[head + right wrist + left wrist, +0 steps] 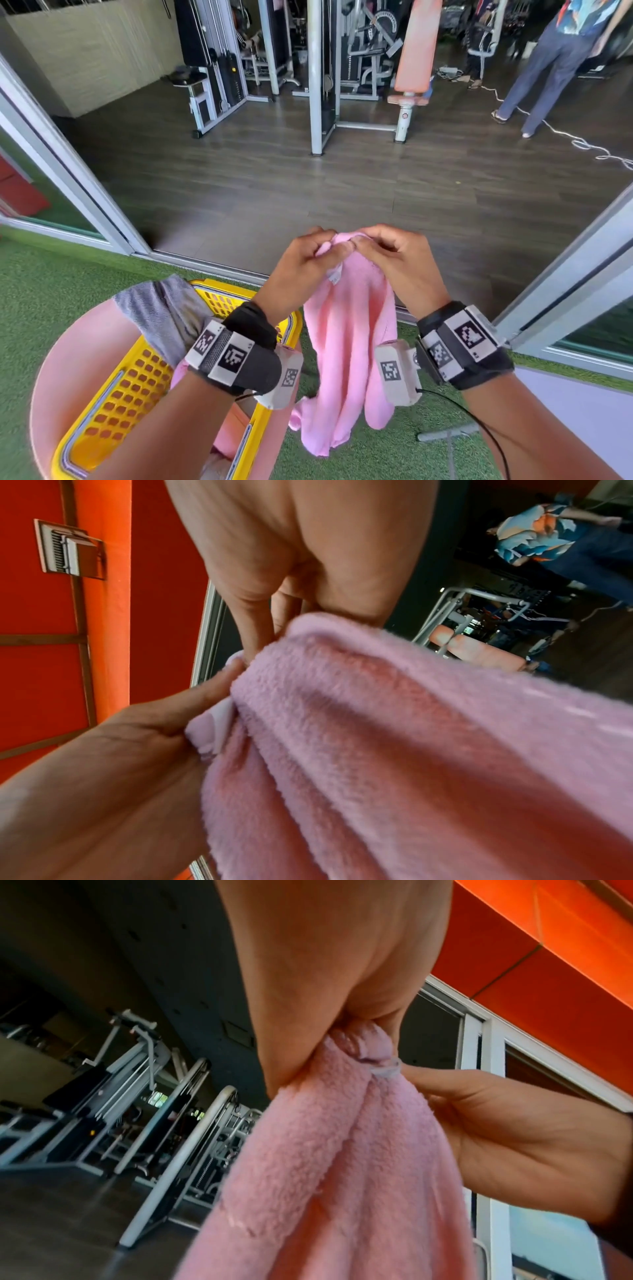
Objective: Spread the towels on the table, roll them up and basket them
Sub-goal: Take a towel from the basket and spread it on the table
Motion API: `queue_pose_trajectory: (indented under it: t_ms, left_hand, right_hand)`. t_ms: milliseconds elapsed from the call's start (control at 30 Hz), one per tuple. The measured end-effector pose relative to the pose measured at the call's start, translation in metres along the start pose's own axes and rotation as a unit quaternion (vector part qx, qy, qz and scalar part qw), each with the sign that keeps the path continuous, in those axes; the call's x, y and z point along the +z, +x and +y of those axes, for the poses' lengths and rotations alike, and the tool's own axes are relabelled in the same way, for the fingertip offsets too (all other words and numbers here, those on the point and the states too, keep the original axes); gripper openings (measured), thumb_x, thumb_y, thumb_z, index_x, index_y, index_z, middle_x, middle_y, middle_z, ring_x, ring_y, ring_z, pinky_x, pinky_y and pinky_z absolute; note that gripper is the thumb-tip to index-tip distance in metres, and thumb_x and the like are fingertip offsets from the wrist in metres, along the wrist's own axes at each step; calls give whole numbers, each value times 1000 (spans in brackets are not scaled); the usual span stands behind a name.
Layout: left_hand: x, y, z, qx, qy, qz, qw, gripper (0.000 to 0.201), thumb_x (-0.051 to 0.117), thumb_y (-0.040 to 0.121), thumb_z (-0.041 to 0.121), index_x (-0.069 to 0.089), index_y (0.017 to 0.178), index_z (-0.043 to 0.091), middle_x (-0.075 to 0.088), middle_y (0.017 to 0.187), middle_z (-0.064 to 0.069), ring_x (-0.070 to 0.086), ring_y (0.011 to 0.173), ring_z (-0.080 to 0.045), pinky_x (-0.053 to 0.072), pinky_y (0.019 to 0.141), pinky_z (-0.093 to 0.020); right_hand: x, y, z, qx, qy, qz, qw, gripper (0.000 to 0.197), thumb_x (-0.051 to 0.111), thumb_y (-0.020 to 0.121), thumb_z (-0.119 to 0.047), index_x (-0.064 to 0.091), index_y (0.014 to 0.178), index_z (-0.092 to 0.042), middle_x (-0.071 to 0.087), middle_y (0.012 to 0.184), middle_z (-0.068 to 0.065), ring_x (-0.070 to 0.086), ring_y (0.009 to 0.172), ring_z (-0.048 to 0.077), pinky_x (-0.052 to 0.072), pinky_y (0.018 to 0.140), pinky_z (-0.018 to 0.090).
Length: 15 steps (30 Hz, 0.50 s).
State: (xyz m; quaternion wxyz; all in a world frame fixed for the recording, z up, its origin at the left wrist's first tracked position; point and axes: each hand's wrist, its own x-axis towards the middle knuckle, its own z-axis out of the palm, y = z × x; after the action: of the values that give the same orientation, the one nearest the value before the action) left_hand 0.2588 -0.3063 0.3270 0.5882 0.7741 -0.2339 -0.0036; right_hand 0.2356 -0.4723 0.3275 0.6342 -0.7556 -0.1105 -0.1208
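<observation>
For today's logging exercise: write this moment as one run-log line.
stage: unfolding | left hand: pinches pink towel top edge | right hand: pinches same edge | towel: hanging, bunched | yellow basket: grey towel draped over rim

no text can be read; the wristbands [236, 356] carry only black-and-white square marker patterns.

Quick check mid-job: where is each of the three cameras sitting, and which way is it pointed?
Head: worn on the head, looking forward and down at the left hand and right hand pinching the pink towel; both forearms show.
Left wrist: looks up along the left hand at the gathered towel; the right hand shows too.
Right wrist: looks along the right hand; the left hand shows below.
All three share the towel.
</observation>
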Motion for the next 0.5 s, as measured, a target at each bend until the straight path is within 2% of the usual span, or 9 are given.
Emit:
queue_pose_trajectory:
  t_ms: [67, 167, 233, 267, 333, 367, 400, 433, 500]
  left_hand:
    - [-5, 3, 2, -2, -2, 23, 1000, 20, 53, 93, 24, 58, 78, 11, 41, 73, 2, 42, 70, -10, 35, 66, -26]
    - [-17, 11, 5, -15, -49, 118, 992, 24, 50, 97, 19, 42, 74, 14, 33, 65, 5, 32, 61, -9, 29, 56, -25]
    - [-25, 14, 7, -19, -57, 186, 981, 24, 53, 94, 25, 43, 75, 15, 32, 64, 8, 30, 61, -9, 28, 55, -25]
    - [-26, 13, 8, -26, -63, 186, 980, 23, 55, 90, 30, 45, 75, 14, 33, 64, 9, 32, 61, -8, 30, 56, -24]
    - [-18, 4, 11, -29, -33, 83, 996, 29, 63, 84, 32, 47, 74, 10, 34, 67, 4, 33, 63, -7, 30, 57, -21]
    - [-12, -4, 12, -24, -9, 10, 1000, 33, 67, 84, 26, 44, 71, 7, 30, 68, 0, 31, 64, -8, 28, 57, -22]
    - [-7, -10, 12, -19, 1, -33, 999, 36, 69, 86, 17, 40, 68, 7, 25, 70, -3, 28, 64, -10, 26, 57, -22]
    - [-6, -14, 12, -19, -12, -42, 999, 37, 66, 88, 9, 36, 66, 8, 23, 71, -5, 27, 65, -10, 26, 57, -21]
    - [-14, -15, 13, -19, -40, -24, 999, 36, 59, 92, 3, 35, 66, 4, 25, 70, -6, 31, 64, -10, 28, 58, -19]
  right_hand:
    - [1, -3, 9, 17, -18, 1, 1000, 9, 65, 90, -13, 73, 86, -12, 60, 68, -17, 49, 66, -3, 37, 61, 13]
    - [4, -14, 28, 53, -32, -13, 998, 17, 65, 90, -18, 70, 82, -4, 43, 65, -3, 37, 62, 4, 27, 54, 21]
    - [4, -18, 32, 70, -30, -13, 997, 14, 66, 91, -19, 73, 85, -9, 49, 66, -2, 40, 64, 6, 30, 56, 23]
    - [3, -17, 29, 65, -34, -13, 997, 12, 66, 91, -19, 74, 86, -12, 54, 66, -1, 43, 65, 5, 34, 58, 23]
    - [0, -11, 18, 38, -43, -5, 998, 10, 65, 90, -15, 75, 89, -17, 68, 74, 0, 53, 71, 2, 42, 66, 20]
    - [-1, -6, 13, 18, -50, -1, 999, 11, 65, 90, -12, 74, 91, -18, 72, 81, -2, 58, 76, 0, 44, 71, 17]
    - [-1, -2, 7, -1, -57, 0, 998, 12, 65, 89, -9, 74, 93, -16, 73, 85, -5, 61, 79, -1, 45, 74, 14]
    - [1, -1, 5, -10, -63, -5, 998, 11, 65, 89, -9, 74, 91, -15, 72, 84, -9, 61, 78, -2, 45, 73, 13]
    - [7, -6, 12, -5, -101, -29, 994, 19, 66, 90, -14, 68, 71, -16, 57, 63, -15, 48, 60, -2, 38, 58, 18]
